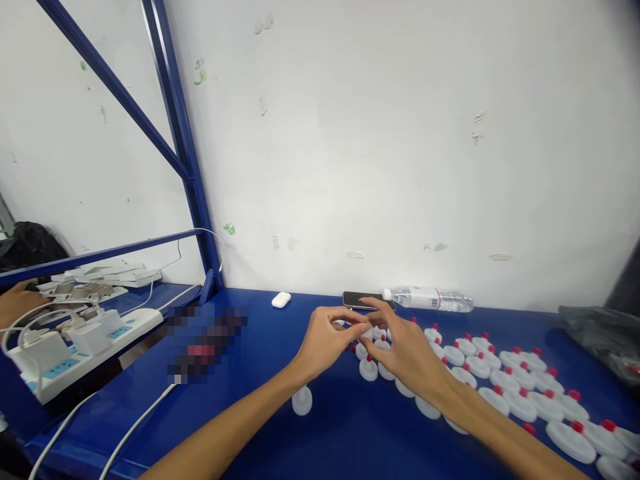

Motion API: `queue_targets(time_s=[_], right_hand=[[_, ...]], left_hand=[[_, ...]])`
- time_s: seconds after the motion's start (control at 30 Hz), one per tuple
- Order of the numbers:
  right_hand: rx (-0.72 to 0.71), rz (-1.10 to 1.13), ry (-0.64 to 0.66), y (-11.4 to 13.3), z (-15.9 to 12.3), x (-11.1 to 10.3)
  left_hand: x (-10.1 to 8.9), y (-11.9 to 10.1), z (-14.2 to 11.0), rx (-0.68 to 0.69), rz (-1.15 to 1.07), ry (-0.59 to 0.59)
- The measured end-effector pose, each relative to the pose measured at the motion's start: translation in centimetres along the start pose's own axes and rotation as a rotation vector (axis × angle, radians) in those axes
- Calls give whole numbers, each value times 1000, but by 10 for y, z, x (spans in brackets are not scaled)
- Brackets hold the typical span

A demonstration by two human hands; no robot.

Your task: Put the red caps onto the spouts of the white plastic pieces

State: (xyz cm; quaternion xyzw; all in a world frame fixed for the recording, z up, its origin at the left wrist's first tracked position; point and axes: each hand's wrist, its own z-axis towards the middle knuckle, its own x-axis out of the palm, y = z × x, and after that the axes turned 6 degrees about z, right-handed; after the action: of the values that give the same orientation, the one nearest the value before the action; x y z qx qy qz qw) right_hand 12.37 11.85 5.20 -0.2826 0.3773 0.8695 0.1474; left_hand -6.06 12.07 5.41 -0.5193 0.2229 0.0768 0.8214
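Observation:
My left hand (327,340) and my right hand (403,343) meet above the blue table, thumbs and fingertips closed in a pinch. A small whitish thing seems to lie between the fingertips, but the fingers hide most of it. Below and behind my hands stand small white plastic bottles with red caps, one of them a capped bottle (369,369) just under my fingers. Left of these, a white bottle (302,401) without a visible red cap sits apart, beside my left forearm. My right forearm passes over part of the group and hides some bottles.
More red-capped bottles (520,403) spread across the right side. Along the wall lie a white case (281,300), a phone (360,300) and a clear water bottle (435,299). At left are a power strip (95,350), cables and a blue frame post (187,147). Another person's hand (20,303) shows far left.

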Motion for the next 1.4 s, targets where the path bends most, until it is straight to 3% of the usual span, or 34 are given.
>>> queue_targets(time_s=[0.17,0.33,0.4,0.7,0.93,1.2,1.3,1.4], right_hand=[[-74,27,-91,4,-1,-2],[-240,-27,-173,3,-4,0],[-301,-51,-193,1,-4,1],[-269,-4,-121,3,-5,5],[-318,62,-151,5,0,2],[-282,27,-132,7,-1,-4],[-323,9,-92,12,-4,-5],[-440,-57,58,15,-8,-1]], left_hand=[[-8,-2,6,-24,-214,-6],[-10,-6,5,-61,-428,256],[-9,-7,3,-64,-460,302],[-12,-7,1,-88,-414,283],[-14,-8,2,-74,-393,307],[-17,-1,10,-54,-186,301],[-28,12,18,-36,39,197],[-40,31,24,-18,312,56]])
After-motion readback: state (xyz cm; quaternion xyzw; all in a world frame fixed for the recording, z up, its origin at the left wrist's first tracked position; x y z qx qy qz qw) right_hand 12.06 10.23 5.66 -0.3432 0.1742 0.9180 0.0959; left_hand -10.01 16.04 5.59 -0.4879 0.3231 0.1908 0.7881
